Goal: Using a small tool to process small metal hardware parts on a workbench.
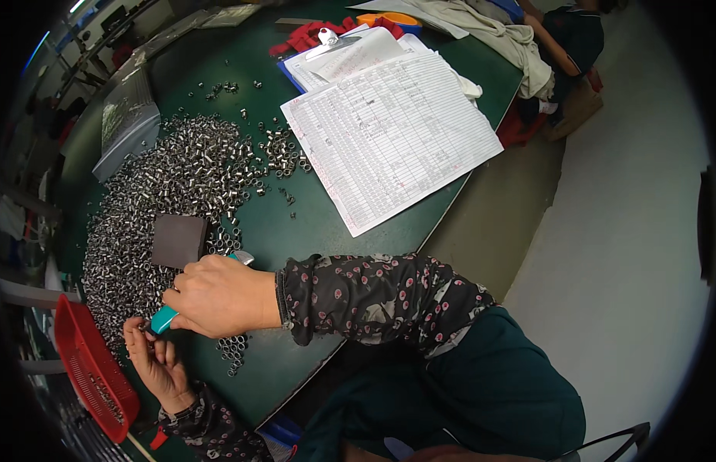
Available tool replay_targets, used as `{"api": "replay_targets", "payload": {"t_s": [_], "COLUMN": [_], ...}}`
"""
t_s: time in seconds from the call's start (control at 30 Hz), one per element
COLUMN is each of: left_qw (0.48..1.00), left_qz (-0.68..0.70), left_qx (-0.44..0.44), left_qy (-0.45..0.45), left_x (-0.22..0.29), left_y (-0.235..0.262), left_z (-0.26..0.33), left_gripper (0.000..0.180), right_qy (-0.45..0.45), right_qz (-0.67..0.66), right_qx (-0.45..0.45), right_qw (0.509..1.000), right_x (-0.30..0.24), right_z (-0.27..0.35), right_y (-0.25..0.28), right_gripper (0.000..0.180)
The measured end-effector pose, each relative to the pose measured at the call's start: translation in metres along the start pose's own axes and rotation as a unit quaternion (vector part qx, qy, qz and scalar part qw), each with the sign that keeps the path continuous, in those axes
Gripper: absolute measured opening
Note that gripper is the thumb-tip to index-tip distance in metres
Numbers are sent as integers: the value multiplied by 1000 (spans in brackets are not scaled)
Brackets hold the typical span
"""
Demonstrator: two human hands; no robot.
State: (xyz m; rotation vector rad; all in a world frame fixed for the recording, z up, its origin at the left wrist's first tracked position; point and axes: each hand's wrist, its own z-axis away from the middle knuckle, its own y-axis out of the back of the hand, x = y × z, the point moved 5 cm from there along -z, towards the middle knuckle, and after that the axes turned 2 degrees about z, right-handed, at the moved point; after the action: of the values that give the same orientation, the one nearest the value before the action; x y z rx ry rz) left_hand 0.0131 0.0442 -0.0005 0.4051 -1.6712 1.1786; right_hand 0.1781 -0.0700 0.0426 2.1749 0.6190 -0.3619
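My right hand [223,296] is wrapped around a teal-handled tool [164,319], whose kind I cannot make out. A silvery end of it shows behind the hand, and its dark tip points at the fingers of my left hand [159,369]. Thumb and fingers of the left hand are pinched together at that tip; what they hold is too small and dark to name. Under and beyond both hands spreads a big heap of small metal rings [134,223]. A dark brown square block [178,240] lies on the heap, just beyond my right hand.
Printed sheets [396,138] and a clipboard [327,46] lie on the green table [265,231], with red cloth and an orange roll behind. A red plastic basket [96,377] stands at left, a clear plastic bag [127,127] farther back. Another person [570,46] sits at far right.
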Motion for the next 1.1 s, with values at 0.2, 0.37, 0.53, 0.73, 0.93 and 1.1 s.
{"api": "replay_targets", "payload": {"t_s": [0.2, 0.37, 0.53, 0.73, 0.93, 1.1], "left_qw": [999, 1000, 1000, 999, 999, 996], "left_qz": [30, -1, -6, -19, -23, 61], "left_qx": [-25, -30, -25, -22, 27, 4], "left_qy": [8, 4, 8, 13, 6, 57], "left_x": [-2, -2, -3, -6, 9, -10], "left_y": [-1, -4, -8, -9, -5, -23], "left_z": [1, 2, 3, -1, 8, -3], "left_gripper": [14, 11, 10, 9, 13, 13], "right_qy": [-2, 2, 5, -3, 16, -25], "right_qz": [6, 11, 15, 21, 15, 30], "right_qx": [-14, -15, -10, -18, 13, -7], "right_qw": [1000, 1000, 1000, 1000, 1000, 999], "right_x": [1, 1, 1, 5, -6, 7], "right_z": [1, 1, 1, 1, -7, -5], "right_y": [-1, -3, 0, 1, -2, 15], "right_gripper": [28, 29, 29, 29, 27, 25]}}
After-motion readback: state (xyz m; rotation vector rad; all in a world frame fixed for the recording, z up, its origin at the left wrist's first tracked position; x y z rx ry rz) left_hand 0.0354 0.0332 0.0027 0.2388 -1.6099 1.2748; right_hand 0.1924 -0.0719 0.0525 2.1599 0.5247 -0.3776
